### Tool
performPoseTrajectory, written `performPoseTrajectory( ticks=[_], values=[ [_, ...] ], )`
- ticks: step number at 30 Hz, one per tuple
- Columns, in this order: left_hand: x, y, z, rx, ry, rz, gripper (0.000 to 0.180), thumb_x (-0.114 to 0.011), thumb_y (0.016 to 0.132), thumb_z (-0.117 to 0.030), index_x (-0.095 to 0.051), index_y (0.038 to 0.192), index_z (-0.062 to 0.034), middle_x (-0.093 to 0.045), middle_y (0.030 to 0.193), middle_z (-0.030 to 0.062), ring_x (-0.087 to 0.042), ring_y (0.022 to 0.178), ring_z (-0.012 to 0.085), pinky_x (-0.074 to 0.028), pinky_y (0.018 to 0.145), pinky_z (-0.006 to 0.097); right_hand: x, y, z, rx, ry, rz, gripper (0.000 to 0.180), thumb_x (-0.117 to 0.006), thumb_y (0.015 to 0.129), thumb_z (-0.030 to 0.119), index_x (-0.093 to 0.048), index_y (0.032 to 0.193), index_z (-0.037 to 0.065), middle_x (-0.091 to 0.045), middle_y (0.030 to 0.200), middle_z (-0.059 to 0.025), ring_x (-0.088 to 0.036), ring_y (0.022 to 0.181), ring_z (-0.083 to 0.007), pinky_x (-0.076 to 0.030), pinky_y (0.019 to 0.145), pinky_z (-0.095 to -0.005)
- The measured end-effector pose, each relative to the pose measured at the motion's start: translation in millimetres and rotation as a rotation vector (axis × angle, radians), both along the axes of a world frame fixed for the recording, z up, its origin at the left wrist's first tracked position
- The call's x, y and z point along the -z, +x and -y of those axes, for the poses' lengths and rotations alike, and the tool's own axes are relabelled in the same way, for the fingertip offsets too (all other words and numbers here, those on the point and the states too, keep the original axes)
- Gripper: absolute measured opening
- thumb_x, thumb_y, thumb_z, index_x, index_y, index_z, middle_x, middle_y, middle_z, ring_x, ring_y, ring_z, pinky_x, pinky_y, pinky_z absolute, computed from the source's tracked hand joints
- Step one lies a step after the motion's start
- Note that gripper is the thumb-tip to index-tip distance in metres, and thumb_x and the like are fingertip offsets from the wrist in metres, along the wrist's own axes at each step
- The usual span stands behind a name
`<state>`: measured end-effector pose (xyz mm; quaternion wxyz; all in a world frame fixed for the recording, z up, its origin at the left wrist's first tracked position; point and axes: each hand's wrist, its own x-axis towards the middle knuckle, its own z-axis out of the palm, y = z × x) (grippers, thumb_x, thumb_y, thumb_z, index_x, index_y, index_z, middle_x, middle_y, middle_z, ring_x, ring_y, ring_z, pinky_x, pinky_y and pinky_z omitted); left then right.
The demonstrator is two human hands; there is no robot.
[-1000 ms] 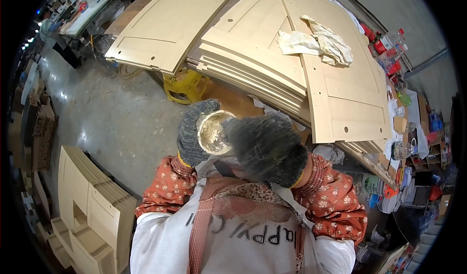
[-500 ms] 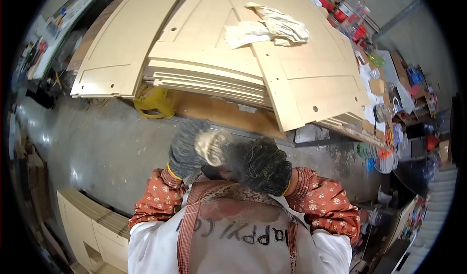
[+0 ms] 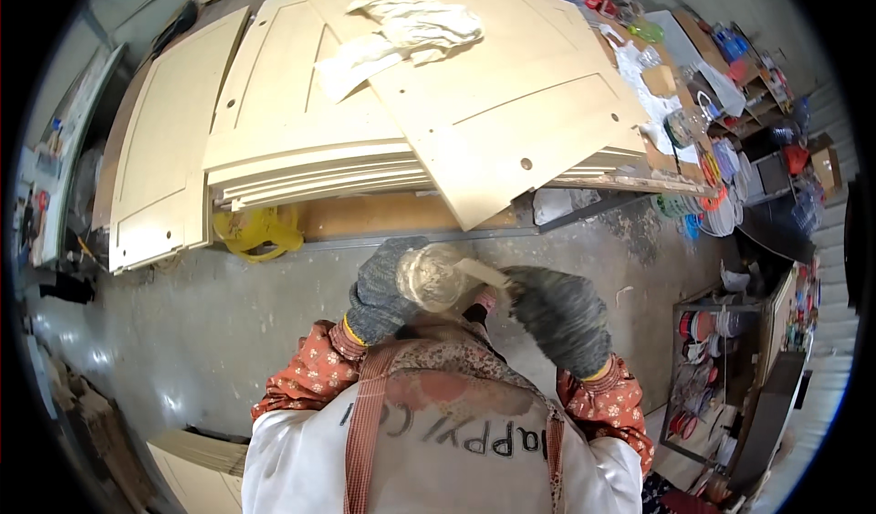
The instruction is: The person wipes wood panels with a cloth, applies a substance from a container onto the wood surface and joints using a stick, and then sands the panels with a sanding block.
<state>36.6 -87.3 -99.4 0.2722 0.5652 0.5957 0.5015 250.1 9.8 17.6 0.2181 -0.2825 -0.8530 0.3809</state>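
Note:
My left hand, in a dark grey knit glove, is closed on a round, pale, smeared cup-like object in front of my chest. To its right, my right hand, gloved the same way and slightly blurred, has its fingertips closed at one end of a flat pale blade-like strip. The strip's other end touches or overlaps the round object's edge; what lies inside is unclear. Beyond both hands, cream door panels lie stacked and fanned across a bench. A crumpled off-white cloth rests on the top panel.
Under the bench's front edge sits a yellow plastic item. Bottles, bags and tape rolls clutter the bench's right end. A shelf rack stands at right. More panels are stacked low at left, behind my left arm.
My right hand has moved right, away from the left, and the pale strip now shows between them. The round object has turned into clearer sight. My view has shifted rightward.

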Motion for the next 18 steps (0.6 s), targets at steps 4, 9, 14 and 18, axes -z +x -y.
performPoseTrajectory(
  ticks=[4, 9, 14, 18],
  values=[
    [-1, 7, -10, -0.016, 0.068, -0.262, 0.061, -0.082, 0.067, -0.022, -0.055, 0.117, -0.0019, -0.063, 0.105, 0.0121, -0.063, 0.094, 0.0246, -0.051, 0.084, 0.036, 22, 23, -8, 0.169, 0.047, 0.064, 0.023, -0.056, 0.086, 0.007, -0.063, 0.105, -0.001, -0.061, 0.069, -0.0071, -0.054, 0.049, -0.0127, -0.043, 0.047, -0.0233],
    [-11, 16, -13, -0.011, 0.098, -0.237, 0.062, -0.083, 0.067, -0.022, -0.053, 0.117, -0.0011, -0.061, 0.106, 0.0150, -0.062, 0.094, 0.0282, -0.050, 0.082, 0.039, 43, 21, -19, 0.174, 0.314, -0.112, 0.020, -0.053, 0.088, 0.007, -0.062, 0.102, -0.004, -0.057, 0.065, -0.0055, -0.051, 0.046, -0.0119, -0.040, 0.045, -0.0237],
    [-3, 18, -6, -0.080, 0.053, -0.240, 0.070, -0.084, 0.066, -0.025, -0.049, 0.121, 0.0002, -0.060, 0.109, 0.0160, -0.060, 0.098, 0.0293, -0.049, 0.085, 0.039, 60, 12, -20, 0.307, -0.492, -0.345, 0.023, -0.054, 0.094, 0.019, -0.063, 0.099, -0.002, -0.055, 0.059, -0.0004, -0.045, 0.046, -0.0058, -0.034, 0.041, -0.0213],
    [-1, 18, -7, -0.127, 0.083, -0.327, 0.062, -0.082, 0.068, -0.023, -0.053, 0.118, -0.0016, -0.060, 0.108, 0.0145, -0.061, 0.097, 0.0276, -0.050, 0.084, 0.038, 70, 17, -23, 0.298, -0.553, -0.410, 0.023, -0.056, 0.093, 0.021, -0.063, 0.097, -0.001, -0.055, 0.060, -0.0005, -0.046, 0.045, -0.0062, -0.035, 0.040, -0.0211]
  ],
)
